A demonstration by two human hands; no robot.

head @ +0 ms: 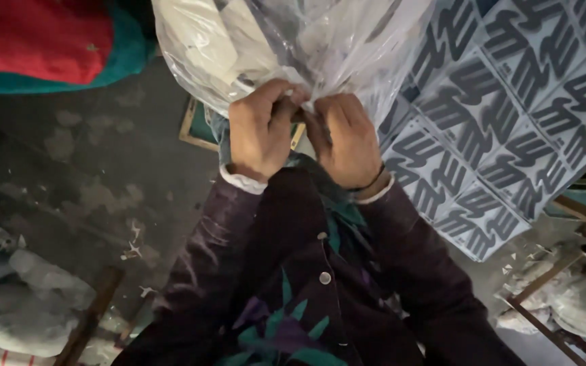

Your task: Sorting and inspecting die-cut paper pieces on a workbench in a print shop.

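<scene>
1. Plastic bag [320,41] — clear, thin, raised just above the hands.
2. Left hand [260,130] and right hand [347,139] close together, both pinching its gathered neck.
3. Likely light, limp, slippery — grip the bunched neck.

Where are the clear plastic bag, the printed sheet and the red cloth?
clear plastic bag [320,41], head view, its crinkled middle.
printed sheet [510,115], head view, a patterned panel.
red cloth [42,37], head view, its flat top.
</scene>
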